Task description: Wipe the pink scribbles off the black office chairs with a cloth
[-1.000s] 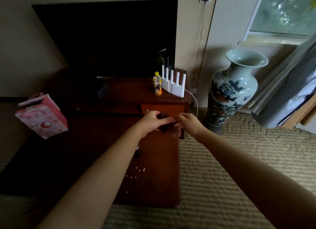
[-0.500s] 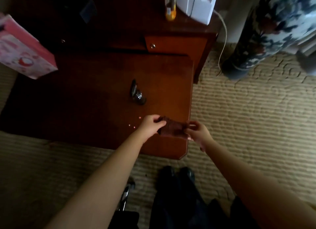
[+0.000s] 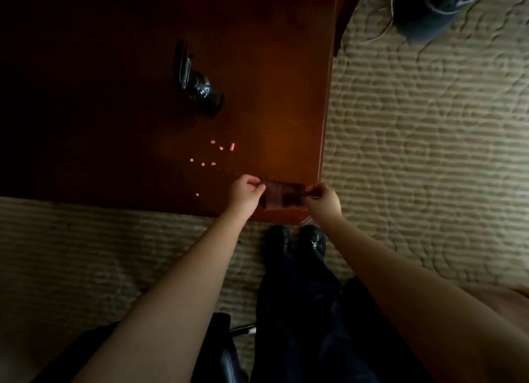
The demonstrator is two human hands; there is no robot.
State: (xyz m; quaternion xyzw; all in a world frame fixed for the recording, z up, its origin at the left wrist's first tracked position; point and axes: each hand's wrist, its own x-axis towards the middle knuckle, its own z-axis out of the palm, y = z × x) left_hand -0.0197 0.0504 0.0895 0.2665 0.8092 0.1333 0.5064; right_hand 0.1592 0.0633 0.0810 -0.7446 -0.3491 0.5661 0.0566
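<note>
At table corner [image 3: 286, 111] (carpet [image 3: 429, 168] beyond), hands [image 3: 244, 193] [image 3: 325, 201] pinch cloth [image 3: 282, 196].

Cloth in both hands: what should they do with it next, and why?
Probably gather the cloth into one hand and turn to what looks like a black chair at lower left. The left hand and right hand pinch it, spread out above the table corner, and no scribbles show there.

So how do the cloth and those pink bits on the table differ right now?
The cloth is one dark piece, pinched between left hand and right hand; the pink bits are many, tiny, bright and lying loose. The cloth is at the table near edge; the pink bits lie farther in. Both are over that table.
</note>
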